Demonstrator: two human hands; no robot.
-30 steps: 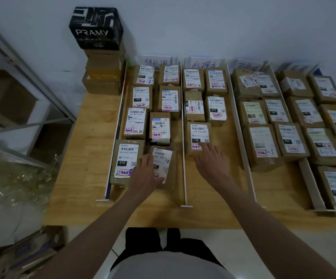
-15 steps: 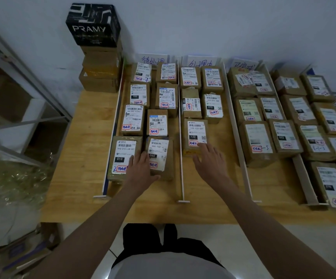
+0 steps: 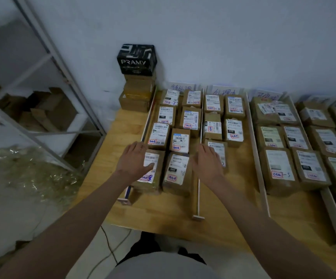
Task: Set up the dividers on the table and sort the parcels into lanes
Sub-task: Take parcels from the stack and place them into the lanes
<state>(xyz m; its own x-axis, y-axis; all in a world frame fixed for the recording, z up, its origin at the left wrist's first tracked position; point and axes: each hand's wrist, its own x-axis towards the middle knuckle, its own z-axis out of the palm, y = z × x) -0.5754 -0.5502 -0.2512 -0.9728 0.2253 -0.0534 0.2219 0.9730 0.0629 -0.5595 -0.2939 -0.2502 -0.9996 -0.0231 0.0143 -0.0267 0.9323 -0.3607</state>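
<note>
Your lanes, split by thin white dividers (image 3: 200,158), hold rows of brown cardboard parcels (image 3: 176,170) with white labels (some blurred). Your left hand (image 3: 135,162) and right hand (image 3: 207,162) lie flat, fingers straight, over the nearest parcels on the wooden table (image 3: 223,214).

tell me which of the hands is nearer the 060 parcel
Right, narrowly. The right hand hovers just right of the 060 parcel; the left hand rests on the neighbouring parcel to its left.

Both my bare forearms reach forward, palms down. My left hand (image 3: 134,160) lies flat, fingers straight, thumb spread. My right hand (image 3: 207,162) likewise, fingers straight and relaxed.
</note>
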